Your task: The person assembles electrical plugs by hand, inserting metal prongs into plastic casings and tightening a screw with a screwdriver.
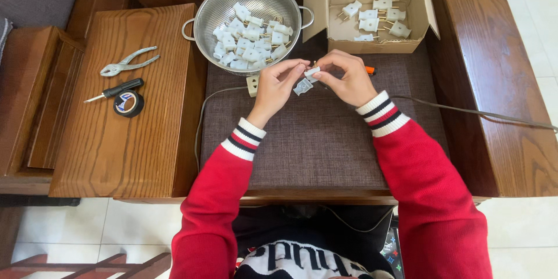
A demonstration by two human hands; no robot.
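Both hands meet over the brown fabric mat [314, 133], just in front of a metal colander [209, 6]. My left hand [278, 84] and my right hand [347, 78] together pinch a small white electrical plug [307, 79] with brass prongs. The plug looks split into two white halves between the fingertips. An orange-tipped tool [370, 70] pokes out behind my right hand. The colander is heaped with several white plugs [250, 38]. An open cardboard box [421, 0] to its right holds several more plugs [376, 18].
Pliers [128, 62], a small screwdriver [116, 89] and a roll of black tape [128, 103] lie on the wooden surface [116, 151] at left. A white socket [252, 85] with a grey cable sits beside my left hand. Another cable [482, 114] runs off right.
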